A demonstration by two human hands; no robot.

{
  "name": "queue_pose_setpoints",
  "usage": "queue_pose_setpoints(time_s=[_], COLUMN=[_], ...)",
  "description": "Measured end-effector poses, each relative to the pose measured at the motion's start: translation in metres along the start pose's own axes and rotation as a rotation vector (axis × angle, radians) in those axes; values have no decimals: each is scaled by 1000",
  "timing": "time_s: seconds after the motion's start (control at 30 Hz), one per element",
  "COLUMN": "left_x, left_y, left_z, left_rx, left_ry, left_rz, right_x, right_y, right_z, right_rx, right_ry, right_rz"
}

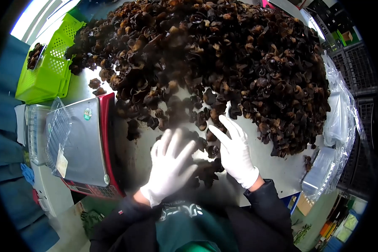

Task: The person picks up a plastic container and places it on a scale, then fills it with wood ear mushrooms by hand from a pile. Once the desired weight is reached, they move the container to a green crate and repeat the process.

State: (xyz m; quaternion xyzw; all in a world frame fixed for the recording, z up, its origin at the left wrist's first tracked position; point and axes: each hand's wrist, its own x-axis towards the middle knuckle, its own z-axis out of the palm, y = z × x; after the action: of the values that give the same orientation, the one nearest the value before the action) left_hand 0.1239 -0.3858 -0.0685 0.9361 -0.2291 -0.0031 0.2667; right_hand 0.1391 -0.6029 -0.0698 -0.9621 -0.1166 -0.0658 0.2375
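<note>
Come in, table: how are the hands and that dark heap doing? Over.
Left hand spread, palm down by loose pieces. Right hand spread near them. Dark heap just beyond. Scale off left, not in the way. Over.

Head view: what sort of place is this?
Likely a food sorting and packing station: a large heap of dark brown, ear-shaped fungus-like pieces, a red-and-grey digital scale and clear plastic trays in a bag share one metal table.
</note>
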Motion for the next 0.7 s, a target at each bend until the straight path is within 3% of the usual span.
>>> queue_pose_setpoints(time_s=[0.07, 0.13, 0.17, 0.3, 0.33, 0.4, 0.5, 0.53, 0.7], left_x=[-25, -43, -49, 10, 32, 61, 54, 40, -15], left_y=[4, 11, 12, -4, -6, -17, -12, -3, 27], left_z=[11, 7, 6, 0, 4, 16, 36, 40, 15], left_rx=[-97, -71, -110, -206, -23, 182, -111, -201, -154], left_ry=[-258, -264, -253, 5, 210, 276, 30, -36, -230], left_rz=[86, 216, 180, 68, 100, 26, 48, 83, 300], right_x=[-14, -32, -35, -11, 1, 26, 23, 16, -37], right_y=[8, 15, 15, 17, 15, 12, 27, 28, 31], right_z=[9, 4, 1, -5, -5, 8, 31, 22, -12], right_rx=[61, 83, 141, 150, 99, -69, -177, -65, 32], right_ry=[-126, -199, -183, 6, -35, 10, -85, -160, -138], right_rz=[-35, -120, -89, -85, -75, -96, -117, -99, -43])
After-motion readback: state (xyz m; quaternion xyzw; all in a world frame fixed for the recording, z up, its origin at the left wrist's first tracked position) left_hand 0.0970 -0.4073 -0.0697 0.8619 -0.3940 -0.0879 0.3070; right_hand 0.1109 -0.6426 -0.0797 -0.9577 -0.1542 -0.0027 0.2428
